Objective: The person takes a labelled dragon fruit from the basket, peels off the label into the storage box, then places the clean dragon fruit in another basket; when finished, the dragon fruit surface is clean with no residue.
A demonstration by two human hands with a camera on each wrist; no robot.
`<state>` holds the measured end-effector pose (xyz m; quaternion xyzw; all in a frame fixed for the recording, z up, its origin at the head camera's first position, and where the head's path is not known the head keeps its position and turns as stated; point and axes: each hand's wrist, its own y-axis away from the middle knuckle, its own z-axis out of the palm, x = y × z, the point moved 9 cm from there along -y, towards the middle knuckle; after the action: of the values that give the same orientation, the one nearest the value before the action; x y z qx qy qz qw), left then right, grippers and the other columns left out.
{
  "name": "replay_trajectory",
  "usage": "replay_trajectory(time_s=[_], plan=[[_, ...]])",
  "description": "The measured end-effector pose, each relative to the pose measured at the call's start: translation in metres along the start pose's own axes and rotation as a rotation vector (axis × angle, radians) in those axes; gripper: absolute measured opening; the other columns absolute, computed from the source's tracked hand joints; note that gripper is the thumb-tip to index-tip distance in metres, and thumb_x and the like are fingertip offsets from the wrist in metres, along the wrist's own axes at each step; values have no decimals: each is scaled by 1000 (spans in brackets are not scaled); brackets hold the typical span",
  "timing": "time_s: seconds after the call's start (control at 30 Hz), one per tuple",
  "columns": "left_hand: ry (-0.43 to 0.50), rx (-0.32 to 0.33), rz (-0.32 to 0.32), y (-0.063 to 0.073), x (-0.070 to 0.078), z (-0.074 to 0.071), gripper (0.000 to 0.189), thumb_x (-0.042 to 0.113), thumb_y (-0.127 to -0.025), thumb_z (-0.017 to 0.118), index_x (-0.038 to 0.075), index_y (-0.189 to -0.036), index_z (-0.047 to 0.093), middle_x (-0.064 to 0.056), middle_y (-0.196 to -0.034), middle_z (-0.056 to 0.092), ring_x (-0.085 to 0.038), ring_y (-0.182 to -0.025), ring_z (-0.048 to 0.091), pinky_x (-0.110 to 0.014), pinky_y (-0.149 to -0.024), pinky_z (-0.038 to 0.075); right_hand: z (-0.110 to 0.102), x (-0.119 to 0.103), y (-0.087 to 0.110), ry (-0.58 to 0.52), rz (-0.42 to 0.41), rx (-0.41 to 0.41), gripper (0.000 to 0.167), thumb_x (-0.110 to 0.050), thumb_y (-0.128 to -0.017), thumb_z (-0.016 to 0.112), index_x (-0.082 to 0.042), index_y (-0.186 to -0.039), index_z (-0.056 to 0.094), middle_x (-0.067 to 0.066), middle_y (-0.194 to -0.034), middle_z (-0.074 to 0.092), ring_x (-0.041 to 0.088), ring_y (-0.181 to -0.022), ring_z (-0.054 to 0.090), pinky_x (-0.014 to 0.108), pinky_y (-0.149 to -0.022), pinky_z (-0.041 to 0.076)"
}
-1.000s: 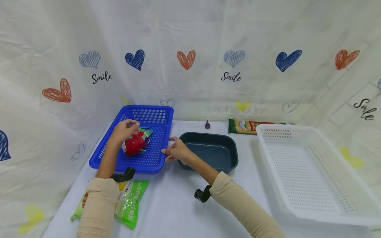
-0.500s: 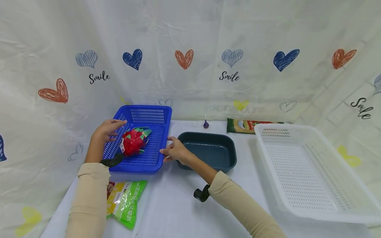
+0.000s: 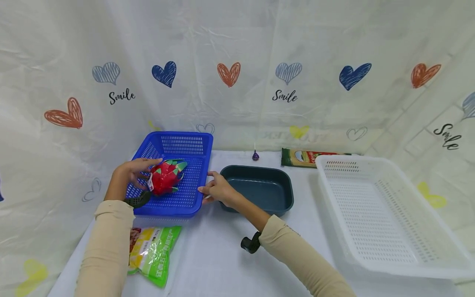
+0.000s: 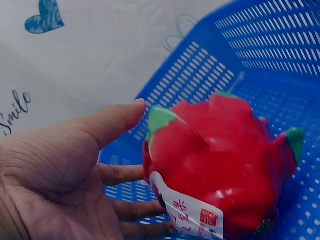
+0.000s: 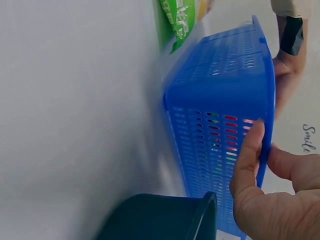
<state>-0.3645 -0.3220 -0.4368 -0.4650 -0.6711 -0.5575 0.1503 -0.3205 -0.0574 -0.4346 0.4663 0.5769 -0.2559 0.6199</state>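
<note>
A red dragon fruit [image 3: 165, 178] with green-tipped scales and a white label lies in the blue slotted basket [image 3: 196, 183]. My left hand [image 3: 134, 170] reaches in over the basket's left side, beside the fruit. In the left wrist view, its thumb and extended fingers [image 4: 125, 174] come right up to the fruit's labelled side, the fingertips partly hidden behind it. My right hand [image 3: 219, 189] pinches the basket's right rim, thumb inside and fingers against the slotted outer wall, as the right wrist view shows.
A dark green tub [image 3: 259, 187] stands just right of the basket, a large white basket [image 3: 352, 247] further right. A lollipop [image 3: 255, 156] and a pasta packet [image 3: 300, 158] lie at the back by the curtain. A green and yellow food bag [image 3: 156, 253] lies in front.
My left hand first drew back leftward off the dragon fruit, then came down lower beside its left side. My right hand has stayed at the basket's rim.
</note>
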Motion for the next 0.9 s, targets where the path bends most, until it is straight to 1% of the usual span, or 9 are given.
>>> replay_trajectory(time_s=[0.1,0.17,0.2,0.3,0.4,0.5,0.63,0.8,0.9], plan=[[-42,-33,-9,-2,-2,5,93,54,-97,48,-2,-154,-1,-35,-156,11,-55,-140,22,-58,-91,53,-1,0,1,0,-3,0,70,-9,-93,64,-8,-152,25,14,-92,63,19,-76,69,38,-75,60],[-71,-51,-17,-4,-4,7,94,57,-97,46,-3,-154,2,-35,-155,12,-56,-138,26,-56,-89,54,-1,1,0,-2,-4,-2,70,-10,-94,63,-8,-152,25,14,-93,63,19,-76,69,38,-74,60],[-81,-56,-24,-6,-6,8,95,59,-96,45,-3,-154,3,-35,-155,13,-55,-137,29,-54,-88,55,-1,1,0,-5,-5,-3,70,-10,-94,63,-8,-152,24,14,-93,63,19,-76,69,40,-76,60],[-75,-70,-54,-10,-14,9,100,64,-93,45,-4,-153,4,-33,-154,17,-53,-132,36,-51,-87,56,0,1,0,-4,-9,-7,69,-10,-94,63,-8,-152,24,14,-94,62,19,-76,69,42,-77,59],[-71,-81,-66,-14,-19,9,102,68,-91,45,-4,-152,6,-32,-151,23,-48,-127,43,-48,-85,57,0,2,0,-3,-9,-6,69,-10,-94,63,-8,-152,24,15,-95,62,20,-76,68,42,-76,60],[-64,-83,-59,-14,-19,11,100,68,-91,46,-3,-152,10,-30,-147,28,-45,-123,47,-47,-85,58,0,2,0,3,-6,0,69,-10,-95,62,-9,-152,24,14,-95,62,20,-76,68,40,-74,60],[-63,-77,-58,-14,-18,12,99,69,-90,48,-1,-151,13,-26,-143,33,-40,-118,49,-44,-85,58,0,3,-1,0,-8,1,69,-11,-95,62,-9,-152,24,14,-95,62,20,-76,68,45,-79,58],[-136,-95,-28,-13,-15,13,103,75,-88,39,-3,-151,13,-26,-142,35,-37,-116,50,-39,-85,56,1,3,-1,5,-7,-1,70,-11,-95,62,-9,-153,24,13,-94,61,19,-76,69,48,-83,57],[-135,-109,-6,-15,-15,14,106,79,-87,32,-4,-150,15,-27,-139,36,-35,-115,50,-37,-86,56,1,3,0,8,-1,3,70,-11,-95,62,-10,-153,23,13,-94,60,19,-76,69,51,-86,55]])
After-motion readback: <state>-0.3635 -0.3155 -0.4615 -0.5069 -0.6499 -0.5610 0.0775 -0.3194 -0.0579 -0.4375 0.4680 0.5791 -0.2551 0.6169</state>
